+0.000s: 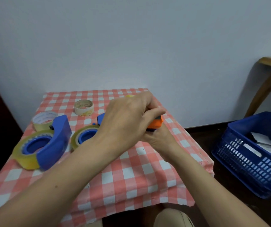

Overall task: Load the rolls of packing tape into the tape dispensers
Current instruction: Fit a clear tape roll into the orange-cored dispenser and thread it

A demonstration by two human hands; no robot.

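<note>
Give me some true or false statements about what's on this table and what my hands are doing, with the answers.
1. The left hand and the right hand both grip the orange dispenser. True.
2. The blue dispenser at the left has no tape in it. False: a yellowish roll sits on its hub.
3. A cream roll and a whitish roll lie loose toward the back of the table. True.
4. The basket beside the table is red. False: it is blue.

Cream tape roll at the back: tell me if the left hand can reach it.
Probably, once freed: the left hand grips the orange dispenser, but the cream tape roll lies uncovered nearby.
</note>
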